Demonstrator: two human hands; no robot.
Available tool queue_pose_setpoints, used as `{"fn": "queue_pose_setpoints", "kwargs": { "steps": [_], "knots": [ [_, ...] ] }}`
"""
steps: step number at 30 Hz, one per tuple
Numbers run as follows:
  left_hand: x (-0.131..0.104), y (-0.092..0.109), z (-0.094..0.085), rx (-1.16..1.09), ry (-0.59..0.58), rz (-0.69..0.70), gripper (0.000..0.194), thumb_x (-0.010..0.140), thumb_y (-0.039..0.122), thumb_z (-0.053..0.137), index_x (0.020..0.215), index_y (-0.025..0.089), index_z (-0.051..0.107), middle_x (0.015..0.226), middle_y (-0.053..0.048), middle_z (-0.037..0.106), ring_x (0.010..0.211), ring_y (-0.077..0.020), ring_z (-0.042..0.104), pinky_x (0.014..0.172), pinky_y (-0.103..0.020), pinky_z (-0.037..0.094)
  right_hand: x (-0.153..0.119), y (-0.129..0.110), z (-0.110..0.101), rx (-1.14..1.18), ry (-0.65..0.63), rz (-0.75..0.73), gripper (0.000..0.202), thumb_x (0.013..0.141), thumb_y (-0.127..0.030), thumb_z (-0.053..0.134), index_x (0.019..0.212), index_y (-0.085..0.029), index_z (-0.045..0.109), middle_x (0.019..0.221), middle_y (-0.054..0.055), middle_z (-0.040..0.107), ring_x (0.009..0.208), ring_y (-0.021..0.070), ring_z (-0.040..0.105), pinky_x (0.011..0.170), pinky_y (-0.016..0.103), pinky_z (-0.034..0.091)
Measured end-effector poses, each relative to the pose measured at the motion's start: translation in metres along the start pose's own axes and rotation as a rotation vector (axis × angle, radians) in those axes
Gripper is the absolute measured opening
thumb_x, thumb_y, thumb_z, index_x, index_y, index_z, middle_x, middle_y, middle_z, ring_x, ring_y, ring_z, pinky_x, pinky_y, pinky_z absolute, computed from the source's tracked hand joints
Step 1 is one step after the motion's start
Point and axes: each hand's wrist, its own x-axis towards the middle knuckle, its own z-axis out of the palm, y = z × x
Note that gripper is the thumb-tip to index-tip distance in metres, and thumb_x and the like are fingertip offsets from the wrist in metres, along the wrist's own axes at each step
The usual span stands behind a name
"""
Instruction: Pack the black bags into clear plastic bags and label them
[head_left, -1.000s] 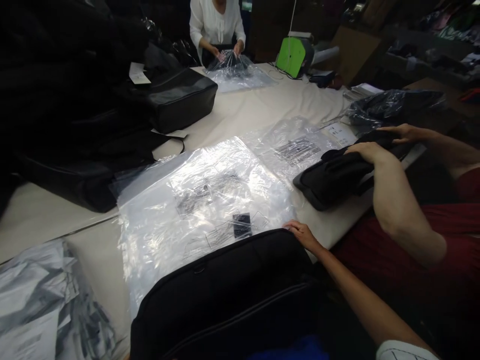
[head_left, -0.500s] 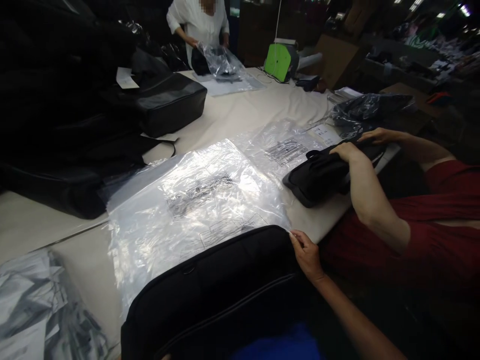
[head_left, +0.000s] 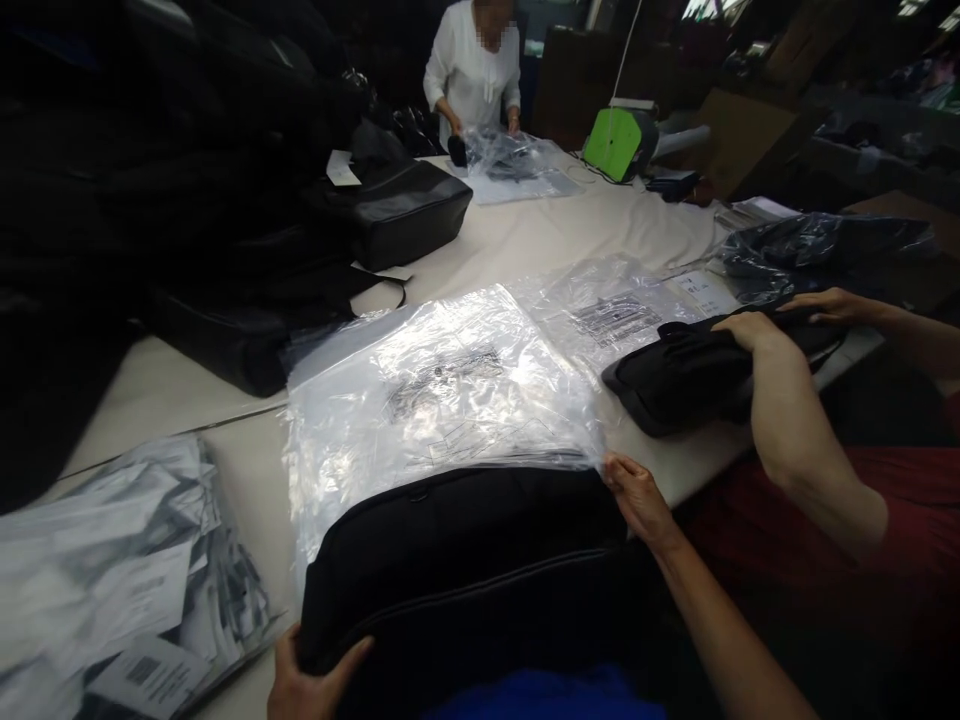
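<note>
A black bag (head_left: pixel 480 540) lies on its side at the near table edge, its top rim against a stack of clear plastic bags (head_left: pixel 352 400). My left hand (head_left: pixel 307 680) grips the bag's near left corner, thumb on top and fingers round the side. At the bag's far right corner, my right hand (head_left: pixel 634 490) is closed, pinching the corner edge of the plastic bags. Printed text shows on the plastic. A bit of blue cloth (head_left: pixel 547 695) shows below the black bag.
A co-worker in red on the right handles another black bag (head_left: pixel 690 380). Across the table a person in white holds clear plastic. Black bags (head_left: pixel 405 210) pile at the left; a bundle of labelled packets (head_left: pixel 150 580) lies near left. A green machine (head_left: pixel 611 145) stands at the back.
The view has swung left, so things sit further right. My left hand has come into view on the black bag's corner. My right hand has lifted the plastic's edge slightly.
</note>
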Motion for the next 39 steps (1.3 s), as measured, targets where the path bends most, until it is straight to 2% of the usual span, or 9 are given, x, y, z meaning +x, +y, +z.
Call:
{"fn": "queue_pose_setpoints", "kwargs": {
  "steps": [4, 10, 13, 19, 22, 25, 27, 32, 39],
  "knots": [
    [0.002, -0.002, -0.002, -0.059, -0.03, 0.036, 0.088, 0.054, 0.069, 0.074, 0.118, 0.016, 0.045, 0.102, -0.012, 0.063, 0.097, -0.0369, 0.064, 0.09, -0.051, 0.051, -0.038, -0.002, -0.029, -0.403, -0.53, 0.061, 0.03, 0.078, -0.05, 0.066, 0.067, -0.022, 0.068, 0.076, 0.004, 0.061, 0.075, 0.0207, 0.058, 0.074, 0.033, 0.049],
    [-0.003, 0.005, -0.003, -0.163, -0.011, 0.099, 0.076, 0.055, 0.054, 0.08, 0.114, 0.018, 0.048, 0.097, -0.008, 0.066, 0.094, -0.0319, 0.064, 0.087, -0.045, 0.052, -0.057, 0.028, -0.054, -0.815, -0.363, -0.049, 0.045, 0.075, -0.063, 0.06, 0.106, -0.031, 0.067, 0.076, 0.004, 0.066, 0.061, 0.0218, 0.062, 0.056, 0.032, 0.054],
    [-0.003, 0.006, -0.002, -0.178, 0.008, 0.078, 0.077, 0.051, 0.051, 0.083, 0.112, 0.02, 0.048, 0.096, -0.006, 0.067, 0.094, -0.0312, 0.064, 0.086, -0.044, 0.052, -0.053, 0.029, -0.02, -0.939, -0.37, -0.341, 0.063, 0.079, -0.057, 0.062, 0.134, -0.03, 0.051, 0.098, 0.004, 0.068, 0.066, 0.019, 0.066, 0.055, 0.028, 0.054],
    [-0.004, 0.007, -0.001, -0.189, 0.02, 0.062, 0.075, 0.053, 0.052, 0.082, 0.111, 0.022, 0.048, 0.096, -0.004, 0.067, 0.094, -0.0299, 0.065, 0.086, -0.041, 0.05, -0.057, 0.028, 0.084, -0.937, -0.315, -0.778, 0.054, 0.095, -0.033, 0.046, 0.145, -0.016, 0.036, 0.115, 0.011, 0.067, 0.08, 0.0184, 0.07, 0.07, 0.027, 0.055],
    [-0.003, 0.008, -0.002, -0.193, 0.006, 0.06, 0.072, 0.054, 0.051, 0.082, 0.11, 0.022, 0.049, 0.093, -0.003, 0.067, 0.092, -0.0294, 0.065, 0.084, -0.039, 0.05, -0.053, 0.02, 0.102, -1.012, -0.182, -0.901, 0.048, 0.092, -0.033, 0.055, 0.137, -0.016, 0.049, 0.094, 0.006, 0.071, 0.072, 0.018, 0.069, 0.071, 0.029, 0.053],
    [-0.002, 0.008, -0.002, -0.189, -0.019, 0.062, 0.069, 0.055, 0.054, 0.081, 0.109, 0.023, 0.05, 0.089, -0.002, 0.067, 0.088, -0.0287, 0.066, 0.08, -0.037, 0.05, -0.045, -0.003, 0.114, -1.003, -0.161, -0.998, 0.026, 0.086, -0.037, 0.065, 0.105, -0.019, 0.067, 0.087, 0.005, 0.068, 0.082, 0.0212, 0.067, 0.082, 0.033, 0.051],
    [-0.001, 0.007, -0.002, -0.181, -0.025, 0.064, 0.07, 0.056, 0.057, 0.08, 0.11, 0.024, 0.049, 0.088, -0.001, 0.067, 0.087, -0.0288, 0.066, 0.079, -0.037, 0.05, -0.04, -0.021, 0.133, -0.928, -0.207, -0.957, 0.026, 0.085, -0.042, 0.065, 0.096, -0.018, 0.066, 0.093, 0.007, 0.067, 0.084, 0.0216, 0.065, 0.082, 0.034, 0.051],
    [0.002, 0.006, -0.002, -0.155, -0.035, 0.044, 0.074, 0.056, 0.057, 0.079, 0.112, 0.023, 0.047, 0.094, -0.004, 0.067, 0.092, -0.0297, 0.066, 0.082, -0.037, 0.049, -0.025, -0.044, 0.21, -0.913, -0.571, -0.673, 0.056, 0.088, -0.052, 0.057, 0.134, -0.021, 0.051, 0.095, 0.004, 0.066, 0.066, 0.0157, 0.061, 0.063, 0.029, 0.05],
    [0.001, 0.002, 0.003, -0.191, 0.007, -0.01, 0.075, 0.052, 0.05, 0.084, 0.11, 0.022, 0.046, 0.098, -0.006, 0.069, 0.096, -0.0281, 0.066, 0.082, -0.033, 0.048, -0.027, -0.047, 0.274, -0.681, -0.872, -0.635, 0.031, 0.097, -0.035, 0.044, 0.107, -0.025, 0.071, 0.084, 0.004, 0.065, 0.081, 0.0183, 0.063, 0.078, 0.03, 0.048]
  ]
}}
